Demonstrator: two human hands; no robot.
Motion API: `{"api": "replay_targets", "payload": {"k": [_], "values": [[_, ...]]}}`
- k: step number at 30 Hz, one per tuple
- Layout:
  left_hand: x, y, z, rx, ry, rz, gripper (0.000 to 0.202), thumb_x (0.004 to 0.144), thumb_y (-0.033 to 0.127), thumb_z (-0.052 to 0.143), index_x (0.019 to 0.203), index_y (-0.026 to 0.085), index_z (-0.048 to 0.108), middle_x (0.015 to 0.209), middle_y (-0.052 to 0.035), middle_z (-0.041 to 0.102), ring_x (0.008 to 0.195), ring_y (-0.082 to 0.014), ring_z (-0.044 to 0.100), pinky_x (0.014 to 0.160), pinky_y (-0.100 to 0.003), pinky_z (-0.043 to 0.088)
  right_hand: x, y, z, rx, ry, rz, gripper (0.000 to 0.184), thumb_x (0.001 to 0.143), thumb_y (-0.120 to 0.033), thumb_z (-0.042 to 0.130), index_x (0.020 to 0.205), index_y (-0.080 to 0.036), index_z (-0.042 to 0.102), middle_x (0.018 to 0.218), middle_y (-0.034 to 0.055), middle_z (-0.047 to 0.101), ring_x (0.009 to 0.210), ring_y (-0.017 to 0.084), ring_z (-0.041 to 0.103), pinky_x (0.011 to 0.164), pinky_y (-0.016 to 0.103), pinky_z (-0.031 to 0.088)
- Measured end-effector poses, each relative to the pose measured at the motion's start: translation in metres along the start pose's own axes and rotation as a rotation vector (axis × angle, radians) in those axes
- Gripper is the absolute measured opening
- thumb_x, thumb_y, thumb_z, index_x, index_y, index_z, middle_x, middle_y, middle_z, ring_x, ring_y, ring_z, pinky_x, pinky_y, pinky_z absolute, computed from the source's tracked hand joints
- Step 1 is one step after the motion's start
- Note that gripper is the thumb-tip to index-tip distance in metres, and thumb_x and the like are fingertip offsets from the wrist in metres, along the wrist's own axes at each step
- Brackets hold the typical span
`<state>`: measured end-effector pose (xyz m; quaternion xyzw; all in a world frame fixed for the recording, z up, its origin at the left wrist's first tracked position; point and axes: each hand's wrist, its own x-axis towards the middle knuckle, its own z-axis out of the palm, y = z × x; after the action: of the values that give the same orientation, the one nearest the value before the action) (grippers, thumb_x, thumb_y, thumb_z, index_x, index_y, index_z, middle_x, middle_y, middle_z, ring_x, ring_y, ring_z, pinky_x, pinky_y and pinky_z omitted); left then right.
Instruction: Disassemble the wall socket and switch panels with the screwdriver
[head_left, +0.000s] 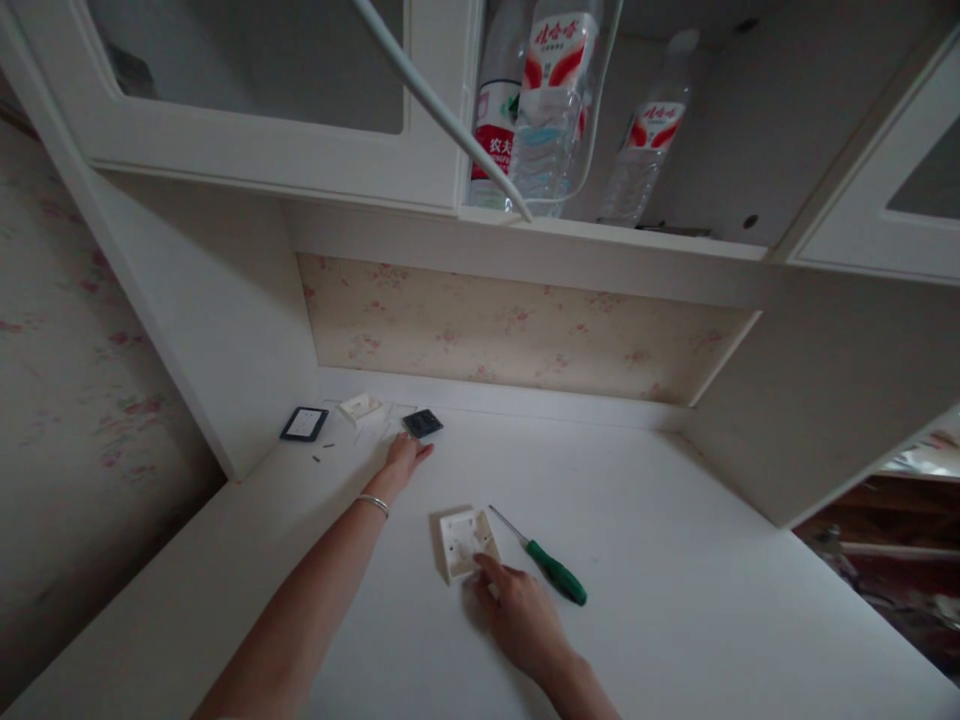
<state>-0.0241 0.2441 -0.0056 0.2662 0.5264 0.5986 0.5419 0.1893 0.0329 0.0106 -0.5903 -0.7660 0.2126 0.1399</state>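
My left hand (406,455) reaches to the back of the white desktop. Its fingers touch the near edge of a dark square plate (424,423), probably a switch or socket panel seen from behind, and the thumb stands apart from it. Closer to me, my right hand (521,615) pinches the near right corner of a white square wall mounting box (466,543), whose hollow side faces up. To the right of that box lies a screwdriver (556,572) with a green handle, its metal tip pointing away from me.
A second white box (361,408) and a dark-framed panel (304,424) lie at the back left, with two small screws (316,459) near them. Side walls and an overhead cabinet (285,130) enclose the desktop. Plastic bottles (551,110) stand on its shelf. A pale cable (442,110) hangs in front.
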Motion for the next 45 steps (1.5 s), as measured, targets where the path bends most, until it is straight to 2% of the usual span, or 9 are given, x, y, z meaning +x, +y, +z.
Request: {"api": "replay_targets", "payload": {"k": [6, 10, 17, 21, 26, 32, 38, 42, 45], "values": [[-0.048, 0.004, -0.030, 0.058, -0.060, 0.051, 0.022, 0.079, 0.010, 0.060, 0.101, 0.013, 0.060, 0.099, -0.0084, 0.064, 0.062, -0.0099, 0.065, 0.064, -0.027, 0.057, 0.029, -0.005, 0.008, -0.081, 0.006, 0.013, 0.030, 0.093, -0.030, 0.039, 0.103, -0.026, 0.067, 0.095, 0.0072, 0.073, 0.086, 0.022, 0.069, 0.070, 0.026, 0.045], [-0.092, 0.002, -0.069, 0.155, -0.065, 0.061, 0.024, 0.068, 0.019, 0.069, 0.090, 0.011, 0.065, 0.092, -0.0098, 0.066, 0.051, -0.0109, 0.061, 0.045, -0.023, 0.050, 0.061, -0.015, 0.010, -0.172, 0.018, 0.054, 0.032, 0.094, -0.032, 0.037, 0.106, -0.023, 0.066, 0.096, 0.0105, 0.072, 0.085, 0.024, 0.069, 0.071, 0.030, 0.047], [-0.143, -0.018, -0.137, 0.184, 0.008, -0.007, 0.034, 0.064, 0.036, 0.071, 0.091, 0.016, 0.066, 0.089, -0.0056, 0.069, 0.057, -0.0128, 0.061, 0.052, -0.025, 0.049, 0.142, -0.041, 0.016, -0.245, 0.008, 0.084, 0.037, 0.095, -0.037, 0.036, 0.105, -0.019, 0.067, 0.102, 0.0156, 0.070, 0.094, 0.027, 0.066, 0.079, 0.037, 0.048], [-0.151, -0.029, -0.148, 0.221, 0.021, 0.048, 0.037, 0.060, 0.042, 0.074, 0.085, 0.016, 0.066, 0.069, -0.0013, 0.064, 0.057, -0.0151, 0.059, 0.054, -0.026, 0.048, 0.188, -0.052, 0.015, -0.236, -0.007, 0.097, 0.036, 0.095, -0.035, 0.037, 0.109, -0.021, 0.066, 0.107, 0.0150, 0.068, 0.099, 0.026, 0.065, 0.080, 0.036, 0.048], [-0.150, -0.028, -0.137, 0.308, -0.022, 0.086, 0.036, 0.060, 0.044, 0.072, 0.081, 0.016, 0.066, 0.073, -0.0032, 0.065, 0.056, -0.0152, 0.058, 0.053, -0.026, 0.047, 0.214, -0.055, 0.010, -0.206, -0.009, 0.152, 0.043, 0.094, -0.032, 0.037, 0.135, -0.023, 0.046, 0.110, 0.0161, 0.067, 0.100, 0.026, 0.065, 0.078, 0.036, 0.049], [-0.150, -0.029, -0.136, 0.368, -0.054, 0.140, 0.031, 0.065, 0.044, 0.069, 0.081, 0.016, 0.067, 0.072, -0.0035, 0.065, 0.055, -0.0150, 0.058, 0.054, -0.026, 0.046, 0.179, -0.038, 0.004, -0.127, 0.026, 0.158, 0.048, 0.092, -0.026, 0.039, 0.139, -0.021, 0.039, 0.106, 0.0158, 0.068, 0.098, 0.026, 0.065, 0.078, 0.034, 0.047], [-0.144, -0.037, -0.133, 0.481, -0.070, 0.165, 0.026, 0.069, 0.039, 0.066, 0.082, 0.018, 0.069, 0.073, -0.0044, 0.066, 0.060, -0.0176, 0.060, 0.053, -0.026, 0.046, 0.091, -0.021, 0.003, 0.012, 0.022, 0.050, 0.031, 0.092, -0.027, 0.040, 0.118, -0.026, 0.057, 0.098, 0.0017, 0.072, 0.081, 0.014, 0.068, 0.073, 0.021, 0.045], [-0.125, -0.032, -0.115, 0.842, -0.046, 0.504, 0.021, 0.080, 0.023, 0.052, 0.092, 0.021, 0.070, 0.096, -0.0065, 0.069, 0.089, -0.0209, 0.064, 0.085, -0.033, 0.048, 0.018, -0.009, 0.028, 0.294, 0.084, -0.025, 0.029, 0.092, -0.032, 0.037, 0.097, -0.024, 0.064, 0.080, 0.0012, 0.072, 0.068, 0.014, 0.067, 0.064, 0.021, 0.046], [-0.100, -0.027, -0.094, 1.281, -0.030, 0.663, 0.034, 0.086, 0.017, 0.044, 0.114, 0.018, 0.064, 0.121, -0.0092, 0.063, 0.111, -0.0216, 0.057, 0.099, -0.033, 0.041, -0.019, -0.003, 0.048, 0.332, 0.143, -0.108, 0.026, 0.089, -0.030, 0.041, 0.091, -0.026, 0.067, 0.087, 0.0034, 0.072, 0.080, 0.017, 0.067, 0.074, 0.023, 0.047]]}}
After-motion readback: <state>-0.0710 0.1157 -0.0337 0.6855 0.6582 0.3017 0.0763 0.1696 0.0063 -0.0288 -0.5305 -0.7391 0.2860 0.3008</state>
